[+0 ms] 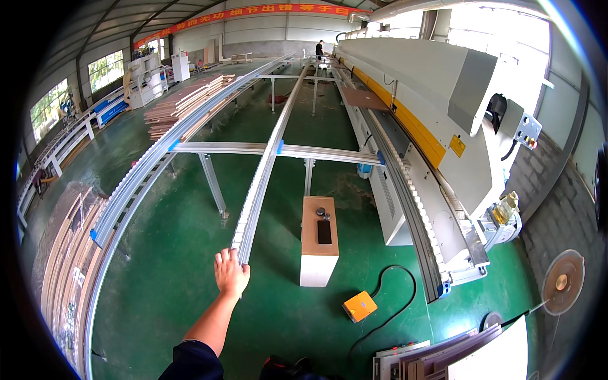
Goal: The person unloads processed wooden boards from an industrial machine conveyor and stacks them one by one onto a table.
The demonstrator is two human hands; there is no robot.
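Observation:
My left hand is stretched forward, back up, at the near end of the middle roller rail. Its fingertips overlap the rail's end; whether they press on it is hard to make out. The fingers look slightly apart and hold nothing visible. To the right of that hand stands a narrow white cabinet with a brown top. On the top lie a black phone and a small round dark object. My right hand is out of the picture.
A long white edge-banding-like machine runs along the right, with a roller rail beside it. A yellow foot pedal trails a black cable. Board stacks lie left; panels lean lower right. A person stands far off.

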